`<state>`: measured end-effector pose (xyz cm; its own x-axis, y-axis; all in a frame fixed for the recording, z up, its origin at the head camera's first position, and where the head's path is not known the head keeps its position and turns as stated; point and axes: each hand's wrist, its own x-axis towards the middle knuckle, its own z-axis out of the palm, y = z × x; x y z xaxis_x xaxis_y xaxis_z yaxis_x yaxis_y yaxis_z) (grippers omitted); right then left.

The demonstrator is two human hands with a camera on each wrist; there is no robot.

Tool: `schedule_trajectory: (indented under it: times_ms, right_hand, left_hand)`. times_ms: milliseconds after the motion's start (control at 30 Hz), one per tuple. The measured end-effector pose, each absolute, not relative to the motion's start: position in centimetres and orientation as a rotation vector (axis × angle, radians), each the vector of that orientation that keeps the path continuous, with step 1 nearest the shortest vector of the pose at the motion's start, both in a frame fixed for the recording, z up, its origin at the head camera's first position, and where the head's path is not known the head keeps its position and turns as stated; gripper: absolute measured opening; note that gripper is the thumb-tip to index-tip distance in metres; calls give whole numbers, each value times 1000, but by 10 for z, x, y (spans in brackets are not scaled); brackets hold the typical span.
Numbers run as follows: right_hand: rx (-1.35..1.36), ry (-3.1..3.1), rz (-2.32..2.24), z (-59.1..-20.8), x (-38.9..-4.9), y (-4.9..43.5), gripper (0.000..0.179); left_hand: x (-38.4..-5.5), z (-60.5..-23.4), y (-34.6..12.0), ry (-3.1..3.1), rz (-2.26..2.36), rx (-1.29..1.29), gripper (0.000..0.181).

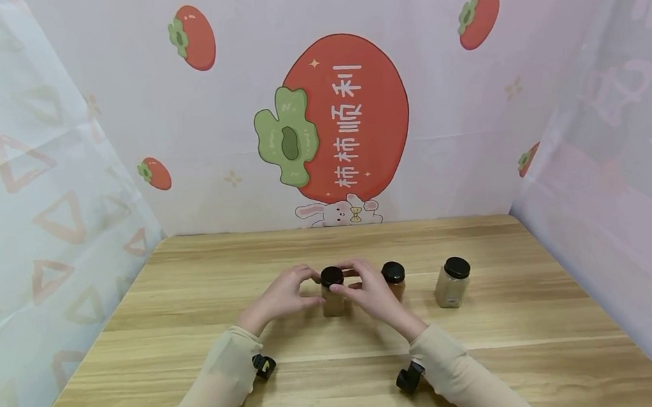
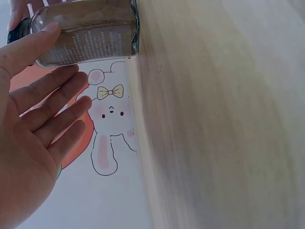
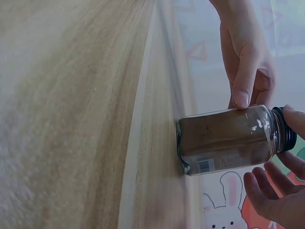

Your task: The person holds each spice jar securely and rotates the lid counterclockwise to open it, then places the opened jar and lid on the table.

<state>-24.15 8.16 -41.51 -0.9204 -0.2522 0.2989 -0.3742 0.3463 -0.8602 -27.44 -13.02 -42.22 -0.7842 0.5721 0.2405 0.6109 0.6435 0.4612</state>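
Observation:
A clear glass jar (image 1: 333,300) of brown powder, with a black screw lid (image 1: 332,276), stands upright on the table between both hands. My left hand (image 1: 287,294) holds the jar's body from the left; its thumb (image 2: 45,36) lies against the glass. In the left wrist view, its other fingers reach past the jar's side, loosely extended. From the right, my right hand (image 1: 370,291) grips the lid, thumb on the near side and fingers behind, as the right wrist view shows. Small print and a barcode label (image 3: 206,165) show on the glass.
Just right of the right hand stands a second black-lidded jar (image 1: 393,273) with reddish-brown contents, partly hidden by that hand. Farther right is a third jar (image 1: 453,283) with pale contents. Printed cloth walls (image 1: 446,124) enclose the wooden table (image 1: 340,381) at the back and sides.

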Motion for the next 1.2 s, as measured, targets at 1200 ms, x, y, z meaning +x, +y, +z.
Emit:
schedule_trajectory:
  times_ms: [1200]
  right_hand:
    - [983, -2682, 1398, -420, -256, 103, 48]
  left_hand:
    - [-274, -422, -128, -2750, -809, -1021, 38]
